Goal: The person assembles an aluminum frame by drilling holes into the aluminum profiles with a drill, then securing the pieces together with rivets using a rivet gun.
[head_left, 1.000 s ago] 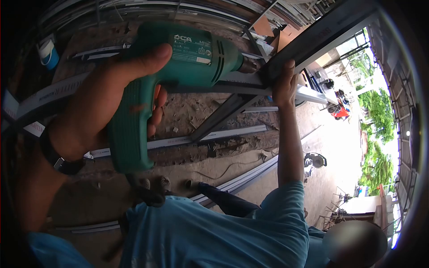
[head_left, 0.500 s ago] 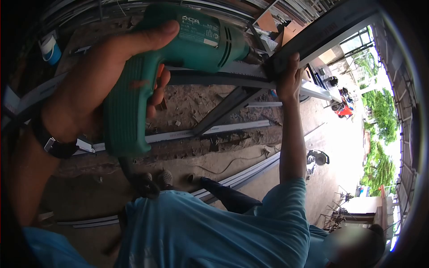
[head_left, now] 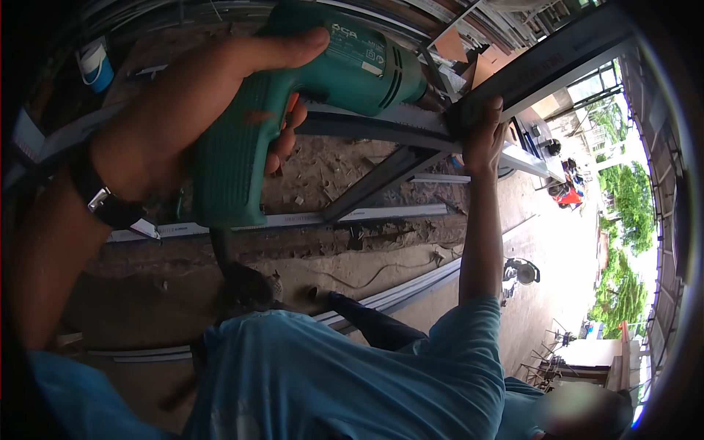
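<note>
A green power drill fills the upper middle, pointing right. My left hand, with a black watch on its wrist, is closed around its handle. The thumb lies along the body and the fingertips are by the orange trigger. At the right, the drill's chuck meets the corner where a slanting dark grey metal profile joins a horizontal profile. My right hand grips the slanting profile just beside that corner, its arm stretched out. Whether the drill's tip touches the metal is hidden.
Beneath lies a littered worktable with more profiles across it. Long bars and a cut-off saw are on the floor. A person in blue stands at the right. A blue-white bucket sits upper left.
The whole view has shifted slightly right. The drill has moved a little right, and its handle end is higher. Both hands keep their grips.
</note>
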### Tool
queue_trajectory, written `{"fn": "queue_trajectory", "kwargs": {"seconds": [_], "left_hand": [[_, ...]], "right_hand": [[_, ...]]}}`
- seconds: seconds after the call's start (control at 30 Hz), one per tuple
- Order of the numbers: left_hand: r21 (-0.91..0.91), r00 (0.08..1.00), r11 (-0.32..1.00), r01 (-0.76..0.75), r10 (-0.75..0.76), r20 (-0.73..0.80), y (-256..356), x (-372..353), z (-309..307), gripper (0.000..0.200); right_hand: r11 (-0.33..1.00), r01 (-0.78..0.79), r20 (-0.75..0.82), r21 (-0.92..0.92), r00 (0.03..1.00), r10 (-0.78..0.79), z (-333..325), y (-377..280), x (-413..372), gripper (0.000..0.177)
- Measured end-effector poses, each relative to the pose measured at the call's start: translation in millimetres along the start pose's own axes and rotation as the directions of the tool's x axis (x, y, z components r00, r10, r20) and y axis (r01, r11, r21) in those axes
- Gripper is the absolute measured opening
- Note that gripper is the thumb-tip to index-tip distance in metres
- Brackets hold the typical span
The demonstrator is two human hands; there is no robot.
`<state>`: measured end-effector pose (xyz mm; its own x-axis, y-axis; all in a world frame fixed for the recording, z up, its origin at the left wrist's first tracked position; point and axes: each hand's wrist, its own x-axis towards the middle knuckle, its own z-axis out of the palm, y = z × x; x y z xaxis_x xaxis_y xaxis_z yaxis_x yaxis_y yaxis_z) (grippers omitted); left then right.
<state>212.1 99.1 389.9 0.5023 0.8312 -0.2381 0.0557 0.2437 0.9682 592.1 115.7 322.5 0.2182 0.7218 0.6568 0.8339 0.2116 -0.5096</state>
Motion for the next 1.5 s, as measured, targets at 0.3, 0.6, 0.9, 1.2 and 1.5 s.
{"fn": "queue_trajectory", "kwargs": {"seconds": [0.3, 0.6, 0.9, 1.2, 1.5], "left_hand": [[-0.324, 0.912, 0.905, 0.275, -0.138, 0.387, 34, 6, -21, 0.055], [-0.323, 0.915, 0.914, 0.244, -0.106, 0.389, 32, 5, -22, 0.053], [-0.181, 0.959, 0.983, 0.041, 0.012, 0.284, 12, 10, -18, 0.050], [0.036, 0.965, 0.997, -0.065, 0.054, 0.256, 56, -4, 12, 0.044], [0.468, 0.798, 0.663, -0.584, 0.574, 0.182, 14, 5, 4, 0.056]], "right_hand": [[0.994, -0.063, -0.066, 0.089, 0.995, 0.069, 5, 2, -1, 0.074], [0.991, -0.099, 0.046, 0.087, 0.994, 0.095, -2, -7, -1, 0.075], [0.999, -0.047, -0.038, -0.008, 0.998, 0.046, 1, 1, 1, 0.076], [0.922, 0.372, 0.097, -0.108, 0.927, -0.363, 1, 45, -6, 0.041], [0.976, 0.217, 0.172, -0.013, 0.962, -0.212, -2, -3, 1, 0.037]]}}
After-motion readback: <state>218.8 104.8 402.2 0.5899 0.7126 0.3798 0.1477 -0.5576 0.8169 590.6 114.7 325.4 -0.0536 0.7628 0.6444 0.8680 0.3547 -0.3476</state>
